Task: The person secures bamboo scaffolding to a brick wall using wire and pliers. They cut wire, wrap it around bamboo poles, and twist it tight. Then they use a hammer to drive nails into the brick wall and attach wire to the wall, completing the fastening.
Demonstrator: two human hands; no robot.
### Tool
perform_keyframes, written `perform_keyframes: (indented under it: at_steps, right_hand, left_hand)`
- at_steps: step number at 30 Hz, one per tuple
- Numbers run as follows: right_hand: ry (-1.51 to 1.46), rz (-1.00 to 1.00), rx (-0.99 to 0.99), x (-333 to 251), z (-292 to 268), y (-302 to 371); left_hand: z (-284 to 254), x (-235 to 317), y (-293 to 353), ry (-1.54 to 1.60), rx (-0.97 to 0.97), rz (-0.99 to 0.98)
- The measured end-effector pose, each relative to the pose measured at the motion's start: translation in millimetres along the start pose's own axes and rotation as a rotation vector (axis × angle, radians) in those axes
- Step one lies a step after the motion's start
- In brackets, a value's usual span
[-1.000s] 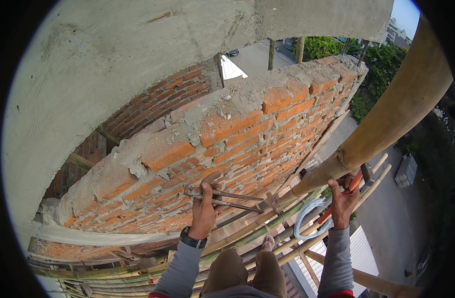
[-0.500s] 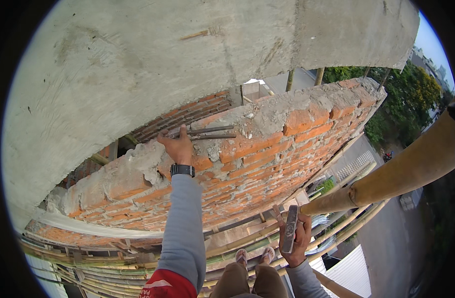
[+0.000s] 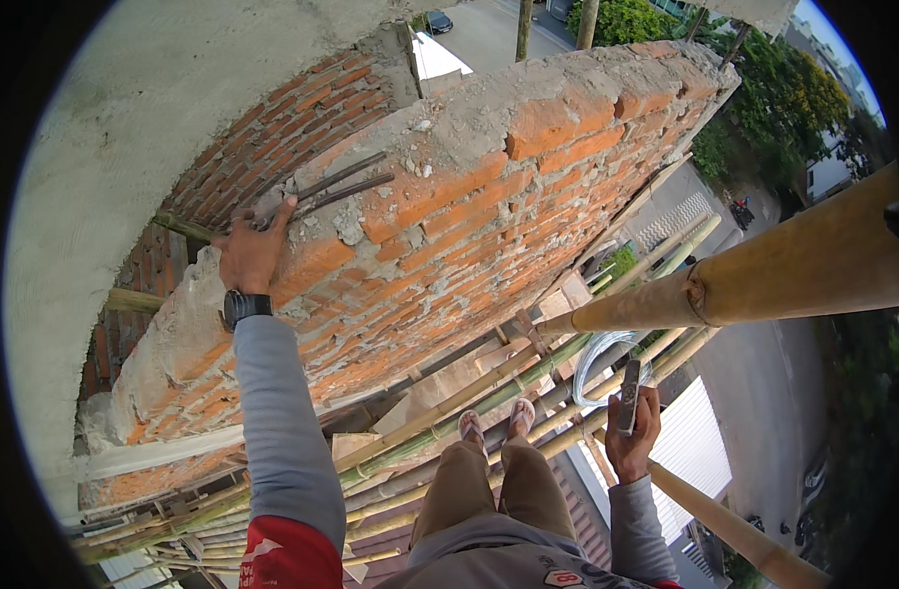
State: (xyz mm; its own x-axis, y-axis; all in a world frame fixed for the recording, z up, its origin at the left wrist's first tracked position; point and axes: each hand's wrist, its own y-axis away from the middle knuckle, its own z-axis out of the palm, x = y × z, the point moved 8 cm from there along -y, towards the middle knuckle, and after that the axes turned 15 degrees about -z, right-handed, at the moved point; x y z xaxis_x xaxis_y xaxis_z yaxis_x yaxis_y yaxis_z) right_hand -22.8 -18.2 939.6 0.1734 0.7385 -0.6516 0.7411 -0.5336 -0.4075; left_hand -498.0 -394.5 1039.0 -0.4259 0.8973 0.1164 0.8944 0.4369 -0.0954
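My left hand (image 3: 250,257), with a dark wristwatch (image 3: 243,307), rests on the rough top of a brick wall (image 3: 440,211). Its thumb and fingers are spread, touching thin dark steel rods (image 3: 343,185) that lie along the wall top; the fingertips are partly hidden. Lower right, away from the wall, my right hand (image 3: 638,437) is closed round a hammer (image 3: 628,398). The grey metal head points up and most of the handle is hidden by the hand.
A thick bamboo pole (image 3: 764,265) slants in at the right. Beneath my sandalled feet (image 3: 497,422) run bamboo poles (image 3: 479,417) of a scaffold, high above a road (image 3: 764,412). Coiled wire (image 3: 597,365) hangs near the right hand. A concrete surface (image 3: 86,187) rises at the left.
My view has tilted and shifted, showing more of my legs and the ground. The left hand stays by the rods. My right hand and hammer have moved to the right, farther from the wall.
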Motion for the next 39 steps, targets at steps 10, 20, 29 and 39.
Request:
perform_keyframes:
  at_steps: [10,20,29,39]
  right_hand:
    - [-0.096,0.05,-0.074,20,-2,16]
    - [-0.238,0.369,-0.166,49,-2,51]
    - [-0.602,0.203,0.242,108,11,-55]
    - [-0.509,0.179,0.23,132,25,-63]
  left_hand:
    - [-23,16,-6,-0.506,-0.123,0.379]
    - [0,-53,168,0.176,-0.337,0.612]
    - [249,-246,525,-0.051,-1.569,0.947]
    - [198,-322,493,-0.001,-2.127,0.133]
